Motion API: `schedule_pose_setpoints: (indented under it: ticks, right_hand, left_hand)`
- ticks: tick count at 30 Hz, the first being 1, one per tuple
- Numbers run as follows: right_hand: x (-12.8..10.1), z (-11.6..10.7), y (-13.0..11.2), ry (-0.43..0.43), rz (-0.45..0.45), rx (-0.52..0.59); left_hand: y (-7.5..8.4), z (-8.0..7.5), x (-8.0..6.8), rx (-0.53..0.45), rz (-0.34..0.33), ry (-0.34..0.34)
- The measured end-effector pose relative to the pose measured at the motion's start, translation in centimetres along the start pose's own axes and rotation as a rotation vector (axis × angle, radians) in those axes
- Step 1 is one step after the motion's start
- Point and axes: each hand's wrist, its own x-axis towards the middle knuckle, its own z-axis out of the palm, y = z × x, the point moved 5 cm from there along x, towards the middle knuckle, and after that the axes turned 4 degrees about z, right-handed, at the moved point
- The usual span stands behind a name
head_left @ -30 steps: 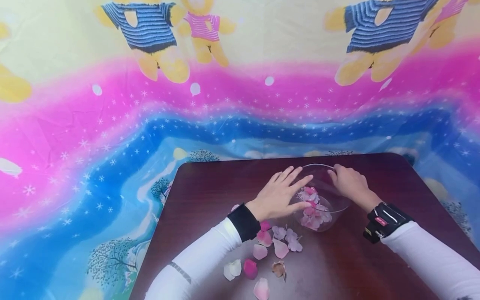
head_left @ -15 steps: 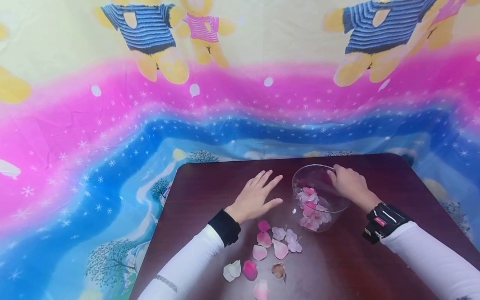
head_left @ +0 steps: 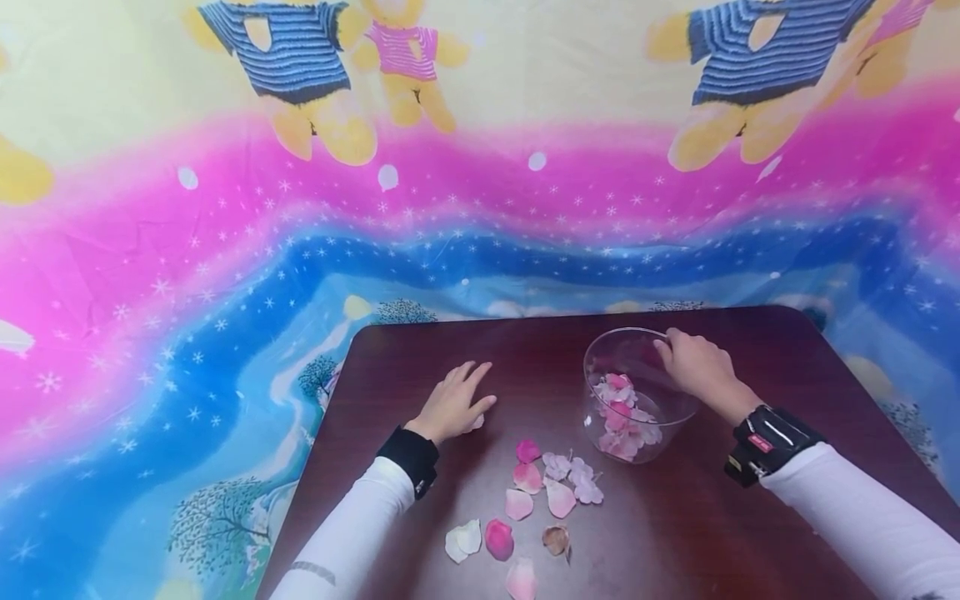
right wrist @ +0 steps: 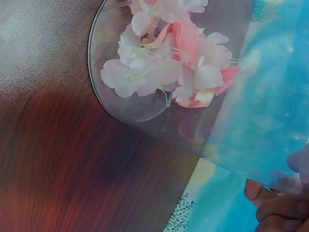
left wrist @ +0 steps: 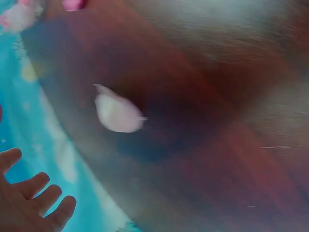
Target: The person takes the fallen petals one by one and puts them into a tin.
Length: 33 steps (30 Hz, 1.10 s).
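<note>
Glass gleams near the far edge of the dark wooden tabletop (head_left: 750, 533), where a clear bowl (head_left: 637, 392) tipped toward the person holds a heap of pink and white petals (head_left: 624, 417); the right hand (head_left: 697, 367) curls its fingers over the bowl's far right rim and holds it tilted. The left hand (head_left: 453, 406) lies toward the left edge, fingers loosely spread, over a single pale petal (head_left: 476, 423) peeping from beneath it, well apart from the bowl. Between them, nearer the front edge, loose petals (head_left: 525, 500) lie scattered, closer to the left hand than to the right. The left wrist view, badly blurred, shows that lone petal (left wrist: 118, 113) on bare wood beyond the fingertips (left wrist: 34, 203), untouched there; the right wrist view alone looks through the bowl's base (right wrist: 145, 96) at the blossoms pressed against it.
</note>
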Motion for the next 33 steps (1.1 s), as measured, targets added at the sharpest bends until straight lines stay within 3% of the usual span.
schedule_pose_setpoints:
  ticks: [6, 11, 22, 29, 33]
  right_hand:
    - [-0.1, 0.0, 0.0, -0.009, -0.002, 0.006]
    - [-0.1, 0.1, 0.2, -0.010, 0.001, 0.007]
    - [0.0, 0.2, 0.3, -0.019, 0.006, 0.010]
    - [0.1, 0.1, 0.3, -0.026, 0.009, 0.010]
    - [0.1, 0.1, 0.2, -0.029, 0.010, 0.010]
  left_hand:
    - [-1.8, 2.1, -0.9, 0.038, -0.039, -0.072]
    - [-2.0, 3.3, -1.2, 0.090, -0.042, -0.107]
    - [-0.7, 3.9, -1.7, 0.132, 0.078, 0.000]
    - [-1.1, 4.7, -1.7, 0.088, 0.014, -0.052]
    - [-1.2, 4.9, -1.8, 0.083, 0.013, -0.050]
